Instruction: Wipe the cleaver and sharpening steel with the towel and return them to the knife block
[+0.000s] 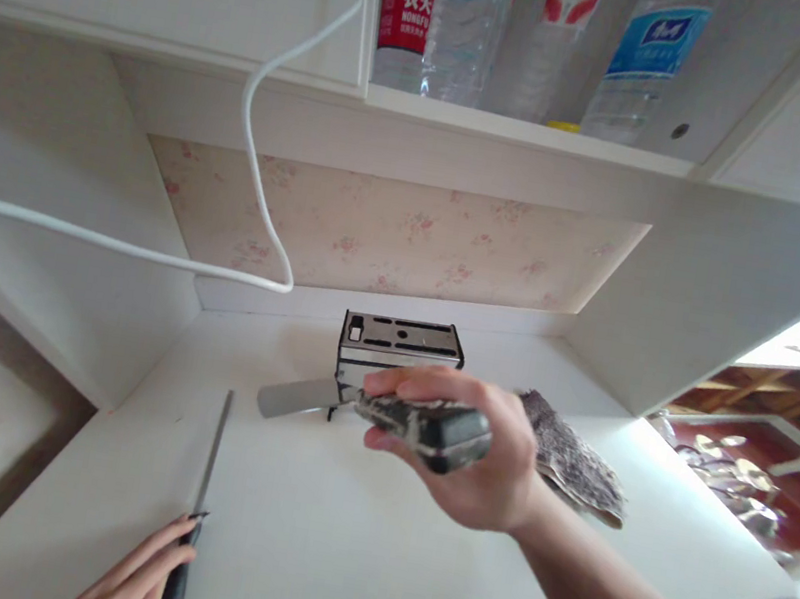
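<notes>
My right hand [468, 442] is closed around the worn black handle of a broad-bladed metal tool [300, 398], held above the counter. Its flat blade, rounded at the end, points left; I cannot tell whether it is a knife or a turner. At the lower left, my left hand [141, 567] has its fingers over the black handle of a honing steel [215, 448], whose thin grey rod points away from me along the counter. Behind the right hand stands a metal knife block [405, 336] with dark slots in its top, partly hidden by hand and tool.
A dark grey cloth [572, 458] lies on the white counter [300, 547], right of my right hand. Overhead, plastic bottles [465, 26] stand on an open cabinet shelf [533, 130]. A white cable [256, 130] hangs down at the left. Side panels flank the counter.
</notes>
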`<state>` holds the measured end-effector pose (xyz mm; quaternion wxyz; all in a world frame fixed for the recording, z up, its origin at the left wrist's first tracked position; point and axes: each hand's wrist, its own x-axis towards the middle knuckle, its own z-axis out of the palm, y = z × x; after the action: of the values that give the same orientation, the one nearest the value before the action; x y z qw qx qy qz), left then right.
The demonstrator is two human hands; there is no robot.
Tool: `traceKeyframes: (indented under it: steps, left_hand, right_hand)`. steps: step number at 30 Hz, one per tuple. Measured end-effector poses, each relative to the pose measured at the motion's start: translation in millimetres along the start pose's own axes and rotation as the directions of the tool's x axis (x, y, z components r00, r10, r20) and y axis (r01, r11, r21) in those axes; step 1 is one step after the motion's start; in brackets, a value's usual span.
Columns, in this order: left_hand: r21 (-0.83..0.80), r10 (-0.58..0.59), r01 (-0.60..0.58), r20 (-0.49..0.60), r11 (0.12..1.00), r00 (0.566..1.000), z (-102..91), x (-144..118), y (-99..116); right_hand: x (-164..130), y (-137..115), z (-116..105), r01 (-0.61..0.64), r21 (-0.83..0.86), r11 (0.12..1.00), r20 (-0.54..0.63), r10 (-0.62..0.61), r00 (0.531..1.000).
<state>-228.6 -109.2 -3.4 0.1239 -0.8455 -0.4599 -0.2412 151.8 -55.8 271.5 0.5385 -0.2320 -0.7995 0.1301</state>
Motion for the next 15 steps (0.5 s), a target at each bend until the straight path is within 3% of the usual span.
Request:
traceKeyframes:
  steps: [8, 15]
  left_hand:
    - [0.069, -0.196, 0.195, 0.009, 0.978, 0.981, -23.0, 8.4, 1.2]
    - [-0.029, -0.283, 0.283, 0.01, 0.959, 0.959, -17.1, 5.4, 5.6]
  right_hand:
    - [-67.5, 34.0, 104.3, 0.08, 0.027, 0.996, 0.157, -0.083, 0.984]
    - [-105.5, 51.7, 148.1, 0.26, -0.133, 0.956, 0.298, -0.211, 0.931]
